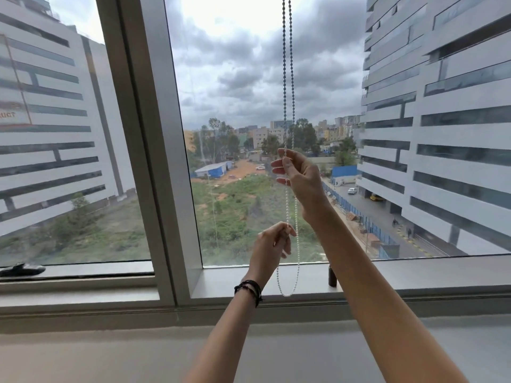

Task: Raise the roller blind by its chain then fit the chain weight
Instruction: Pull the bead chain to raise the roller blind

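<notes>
Right hand (pixel 301 175) pinched left strand of bead chain (pixel 287 78) high; left hand (pixel 272 244) pinched same strand lower. Loop hung just above sill (pixel 414 275). Blind out of view. Likely weight (pixel 332 276) stood on sill. Advice: pull one strand straight down, alternate hands, avoid tangling.

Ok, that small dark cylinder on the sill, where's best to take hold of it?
Pinch the dark cylinder around its upper body, coming down from above with the right hand. It stands upright on the sill with its top free, though the right forearm covers its right side. Both hands are on the chain; free one first.
</notes>
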{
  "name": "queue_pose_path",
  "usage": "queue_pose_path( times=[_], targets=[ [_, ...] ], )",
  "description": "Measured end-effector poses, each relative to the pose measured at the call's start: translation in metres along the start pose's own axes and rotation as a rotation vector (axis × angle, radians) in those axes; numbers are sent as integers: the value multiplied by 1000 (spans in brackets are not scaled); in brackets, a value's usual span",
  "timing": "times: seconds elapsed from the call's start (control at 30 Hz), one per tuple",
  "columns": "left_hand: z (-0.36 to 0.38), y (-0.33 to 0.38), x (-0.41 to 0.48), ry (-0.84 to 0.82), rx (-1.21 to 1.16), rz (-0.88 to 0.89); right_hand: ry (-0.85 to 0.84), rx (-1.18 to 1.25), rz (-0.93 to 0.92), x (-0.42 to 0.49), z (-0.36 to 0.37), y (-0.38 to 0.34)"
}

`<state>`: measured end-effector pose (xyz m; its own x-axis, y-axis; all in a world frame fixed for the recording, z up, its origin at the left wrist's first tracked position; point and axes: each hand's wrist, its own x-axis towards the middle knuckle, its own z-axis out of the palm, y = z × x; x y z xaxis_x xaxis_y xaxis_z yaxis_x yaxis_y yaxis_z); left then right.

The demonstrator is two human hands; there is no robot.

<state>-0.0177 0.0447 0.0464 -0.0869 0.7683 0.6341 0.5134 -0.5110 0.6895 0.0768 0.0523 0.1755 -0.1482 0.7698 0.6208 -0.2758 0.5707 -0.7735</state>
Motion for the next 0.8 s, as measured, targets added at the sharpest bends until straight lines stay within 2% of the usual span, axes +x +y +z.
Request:
queue_pose_path(
  times=[0.47,0.6,0.73,0.8],
  targets=[
    [2,-5,13,-56,69,39,-37,-137,-239,15,-12,19],
    [-5,-9,27,-108,183,57,-66,-268,-271,31,-18,26],
    [-24,0,59,-267,308,61,-47,-468,-322,46,-18,30],
    [-38,17,79,-251,293,11,-50,-524,-332,51,-14,30]
  ],
)
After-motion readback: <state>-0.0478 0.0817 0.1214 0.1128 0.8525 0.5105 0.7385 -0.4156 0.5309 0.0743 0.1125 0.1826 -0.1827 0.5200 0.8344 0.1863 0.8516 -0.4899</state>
